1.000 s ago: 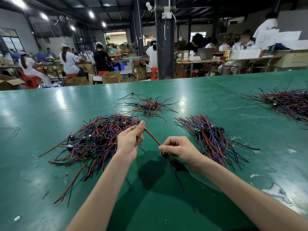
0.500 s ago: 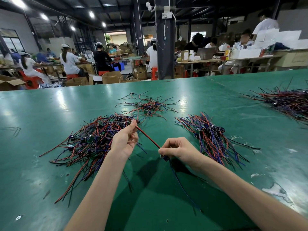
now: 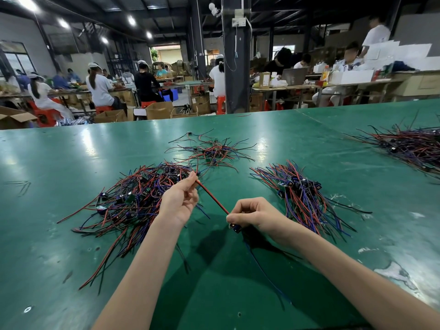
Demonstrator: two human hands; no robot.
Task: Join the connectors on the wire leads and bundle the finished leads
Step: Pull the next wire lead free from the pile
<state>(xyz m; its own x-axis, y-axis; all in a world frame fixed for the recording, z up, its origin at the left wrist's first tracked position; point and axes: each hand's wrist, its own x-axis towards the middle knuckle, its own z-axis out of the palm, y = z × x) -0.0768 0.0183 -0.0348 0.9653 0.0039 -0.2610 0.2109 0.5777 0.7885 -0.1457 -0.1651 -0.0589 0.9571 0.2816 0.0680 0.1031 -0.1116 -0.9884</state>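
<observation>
Blue wire (image 3: 264,275): trails from the right hand toward the near edge of the glossy green bench (image 3: 71,282).
Right hand (image 3: 257,216): centre, grip pinched round a small dark blue connector (image 3: 235,228).
Red wire lead (image 3: 212,197): taut, running from the connector up-left to the left hand.
Left hand (image 3: 179,201): grip pinching the red wire lead between thumb and fingers.
Left tangled pile of red, blue and black leads (image 3: 119,198): beside and beyond the left hand.
Right fanned pile (image 3: 302,194): right of the right hand.
Small loose pile (image 3: 212,151): farther, mid-bench.
Far-right pile (image 3: 414,144): at the bench's right edge.
Seated workers (image 3: 100,89): beyond the bench.
</observation>
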